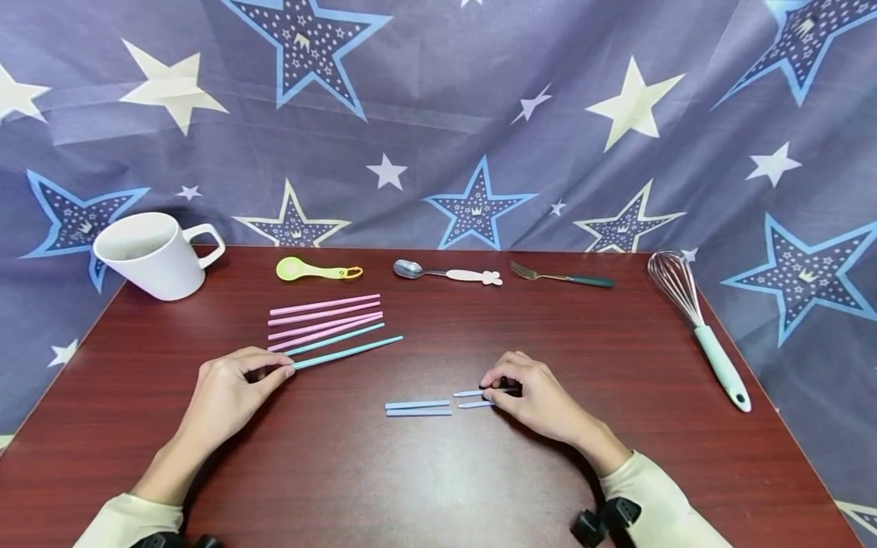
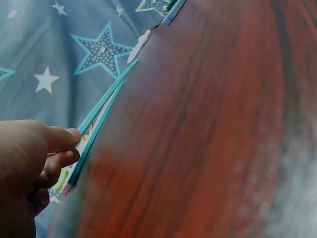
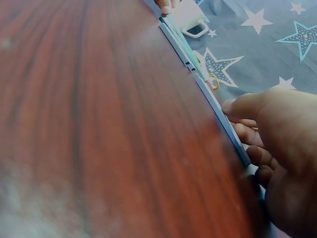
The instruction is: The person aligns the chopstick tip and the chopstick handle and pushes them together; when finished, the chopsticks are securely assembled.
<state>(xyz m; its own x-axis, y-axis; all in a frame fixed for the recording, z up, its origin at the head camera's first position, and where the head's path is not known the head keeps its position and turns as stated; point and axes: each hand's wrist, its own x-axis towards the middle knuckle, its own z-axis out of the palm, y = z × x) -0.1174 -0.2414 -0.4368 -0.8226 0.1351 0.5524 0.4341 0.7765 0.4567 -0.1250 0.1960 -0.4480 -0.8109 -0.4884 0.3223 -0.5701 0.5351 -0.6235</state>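
Observation:
My left hand [image 1: 229,387] pinches the left end of a teal chopstick [image 1: 349,352] between thumb and forefinger. A second teal chopstick [image 1: 339,338] lies just behind it, and several pink chopsticks [image 1: 325,304] lie farther back in a slanted row. On the right, my right hand [image 1: 537,396] has thumb and fingers curled at two short blue chopstick pieces [image 1: 473,405], partly covering them. In the right wrist view its thumb rests against a blue piece [image 3: 212,98], with the fingers beyond. Two more blue pieces [image 1: 418,404] lie side by side, left of these, end toward end.
Along the back of the brown table [image 1: 329,487] stand a white mug [image 1: 161,262], a yellow measuring spoon [image 1: 311,269], a spoon with a white handle [image 1: 466,275] and a green-handled fork [image 1: 575,280]. A whisk [image 1: 715,358] lies by the right edge. Star-patterned cloth [image 1: 438,99] hangs behind.

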